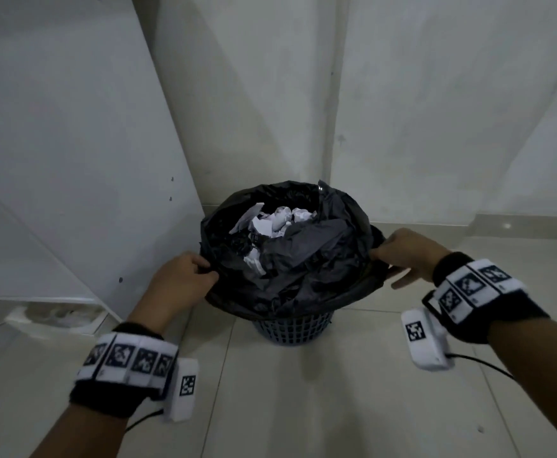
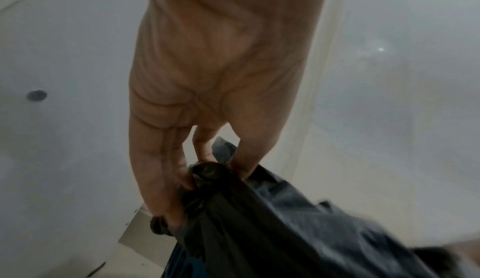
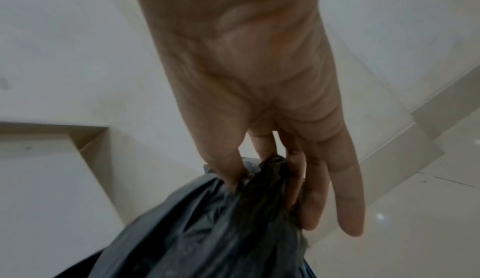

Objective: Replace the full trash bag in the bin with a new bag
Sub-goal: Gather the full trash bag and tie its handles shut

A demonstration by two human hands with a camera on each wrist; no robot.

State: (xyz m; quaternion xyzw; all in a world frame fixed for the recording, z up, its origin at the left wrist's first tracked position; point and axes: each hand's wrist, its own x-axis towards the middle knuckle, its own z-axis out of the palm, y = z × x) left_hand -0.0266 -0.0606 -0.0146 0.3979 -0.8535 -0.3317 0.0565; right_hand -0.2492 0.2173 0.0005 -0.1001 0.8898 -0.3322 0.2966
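A black trash bag (image 1: 310,266) lines a small blue lattice bin (image 1: 292,328) standing on the floor in a wall corner. Crumpled white paper (image 1: 275,219) shows in its open mouth. My left hand (image 1: 184,279) pinches the bag's rim on the left side; in the left wrist view the bunched black plastic (image 2: 207,176) sits between thumb and fingers. My right hand (image 1: 402,252) pinches the rim on the right side, and the right wrist view shows the gathered plastic (image 3: 262,169) held by thumb and forefinger while the outer fingers stay straight.
White walls (image 1: 270,94) meet just behind the bin. A white panel (image 1: 56,160) leans close on the left, with a cable and power strip (image 1: 16,317) on the floor under it. Pale floor tiles (image 1: 303,408) spread in front and to the right.
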